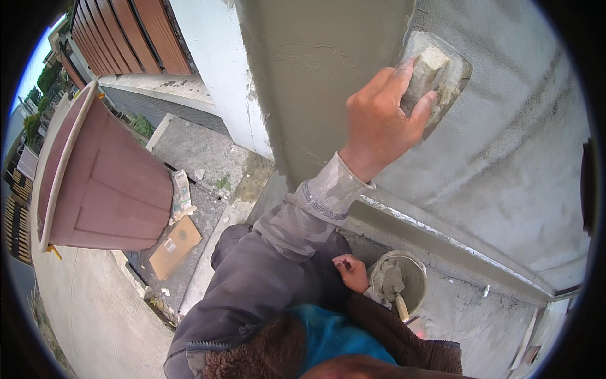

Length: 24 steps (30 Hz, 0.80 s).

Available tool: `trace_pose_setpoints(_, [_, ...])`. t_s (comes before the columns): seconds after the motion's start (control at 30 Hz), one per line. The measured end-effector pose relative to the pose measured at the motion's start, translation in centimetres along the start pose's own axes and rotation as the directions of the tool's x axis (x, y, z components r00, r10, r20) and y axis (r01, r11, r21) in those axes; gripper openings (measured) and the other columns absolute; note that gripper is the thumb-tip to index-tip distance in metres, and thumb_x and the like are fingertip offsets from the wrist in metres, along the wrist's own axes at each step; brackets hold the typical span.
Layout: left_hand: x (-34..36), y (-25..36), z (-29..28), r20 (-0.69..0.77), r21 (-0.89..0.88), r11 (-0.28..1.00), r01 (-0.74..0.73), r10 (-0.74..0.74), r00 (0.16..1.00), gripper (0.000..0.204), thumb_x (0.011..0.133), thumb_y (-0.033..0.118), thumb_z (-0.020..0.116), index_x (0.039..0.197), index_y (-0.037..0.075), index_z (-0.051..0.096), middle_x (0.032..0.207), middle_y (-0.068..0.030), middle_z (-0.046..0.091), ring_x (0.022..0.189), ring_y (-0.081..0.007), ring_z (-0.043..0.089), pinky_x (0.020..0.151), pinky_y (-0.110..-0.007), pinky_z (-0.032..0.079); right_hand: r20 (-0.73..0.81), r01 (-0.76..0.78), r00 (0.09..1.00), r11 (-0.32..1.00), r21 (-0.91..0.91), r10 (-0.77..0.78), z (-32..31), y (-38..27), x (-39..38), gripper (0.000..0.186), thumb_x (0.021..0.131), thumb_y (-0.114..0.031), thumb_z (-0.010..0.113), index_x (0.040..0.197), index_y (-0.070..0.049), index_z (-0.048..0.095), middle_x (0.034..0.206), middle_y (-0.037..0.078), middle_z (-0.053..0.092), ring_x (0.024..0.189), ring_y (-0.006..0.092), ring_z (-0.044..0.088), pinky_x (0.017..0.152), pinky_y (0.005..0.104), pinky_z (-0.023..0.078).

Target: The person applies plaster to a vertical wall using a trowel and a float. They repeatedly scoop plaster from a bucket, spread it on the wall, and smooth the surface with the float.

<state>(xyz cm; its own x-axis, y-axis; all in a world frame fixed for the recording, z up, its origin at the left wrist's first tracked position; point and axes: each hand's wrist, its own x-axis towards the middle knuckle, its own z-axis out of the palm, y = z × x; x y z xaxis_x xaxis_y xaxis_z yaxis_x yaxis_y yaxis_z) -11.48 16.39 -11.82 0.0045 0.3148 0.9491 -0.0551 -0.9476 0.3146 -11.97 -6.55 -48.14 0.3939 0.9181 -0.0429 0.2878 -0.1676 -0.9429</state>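
My left hand (385,117) reaches up with its fingers and thumb closed round the block handle of a plastering float (435,79). The float is flat against the grey wall (505,107), where it meets a smooth, wet-looking plastered face (315,82). Low down, my right hand (352,273) is by my knee with its fingers curled in and nothing visible in them. Beside it stands a bucket (413,278) of grey mortar. A trowel (399,297) with a wooden handle leans inside, its blade smeared with mortar.
A large reddish-pink tub (120,183) stands at left. Near it lie a flat cardboard piece (175,247) and a crumpled paper bag (181,192). A plastered ledge (454,246) runs along the wall's foot. Brown slatted fencing (132,38) rises at upper left, beside a white post (221,69).
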Motion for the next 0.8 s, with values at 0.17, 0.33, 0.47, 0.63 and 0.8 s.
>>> trace_pose_setpoints(0.17, [2.5,-6.5,-6.3,-0.157,-0.153,0.976,0.152,-0.176,0.972,0.041,0.088,0.011,0.076,0.124,-0.008,0.067,0.095,-0.0158,0.076,0.081,-0.0184,0.075,0.068,-0.029,0.058,0.014,-0.014,1.0,1.0,0.0,0.014,0.1,0.1,-0.2,0.014,0.096,-0.013,0.068,0.102,-0.002,0.075,0.093,0.007,0.072,0.079,0.0104,0.063,0.073,0.0263,0.05])
trace_pose_setpoints(0.33, [9.7,-10.9,-11.7,-0.132,0.158,0.963,0.218,-0.198,0.971,0.044,0.09,0.022,0.077,0.124,-0.005,0.07,0.093,-0.0112,0.077,0.08,-0.0144,0.073,0.07,-0.027,0.056,0.027,0.037,0.999,0.999,0.011,-0.037,0.8,0.2,0.4,0.014,0.096,-0.013,0.068,0.102,-0.002,0.075,0.092,0.006,0.073,0.076,0.0089,0.062,0.071,0.0256,0.049])
trace_pose_setpoints(0.47, [10.9,-12.1,-11.0,-0.151,0.222,0.956,0.193,-0.162,0.975,0.046,0.088,0.027,0.08,0.119,-0.006,0.072,0.091,-0.0109,0.078,0.073,-0.0124,0.071,0.066,-0.027,0.054,0.035,0.02,0.999,1.0,0.022,-0.021,0.8,0.1,0.6,0.014,0.095,-0.012,0.069,0.102,-0.002,0.076,0.093,0.005,0.073,0.075,0.0082,0.061,0.07,0.0251,0.049])
trace_pose_setpoints(0.63, [10.1,-5.0,-7.5,-0.065,0.113,0.99,0.09,-0.083,0.994,0.031,0.09,0.008,0.071,0.119,-0.002,0.071,0.075,-0.0129,0.067,0.061,-0.0145,0.057,0.058,-0.031,0.047,0.051,-0.03,0.998,1.0,-0.001,0.03,0.4,0.9,0.4,0.016,0.095,-0.018,0.068,0.103,-0.007,0.076,0.097,0.011,0.075,0.082,0.0227,0.07,0.075,0.0328,0.054])
trace_pose_setpoints(0.8, [7.7,-4.0,-4.2,0.039,0.225,0.974,-0.011,0.002,0.999,0.04,0.084,0.013,0.077,0.121,-0.003,0.07,0.073,-0.0115,0.065,0.061,-0.0251,0.067,0.057,-0.035,0.052,0.063,-0.015,0.998,1.0,-0.01,0.016,0.6,0.8,0.5,0.017,0.095,-0.02,0.069,0.103,-0.007,0.076,0.096,0.011,0.074,0.082,0.0232,0.07,0.077,0.0326,0.054])
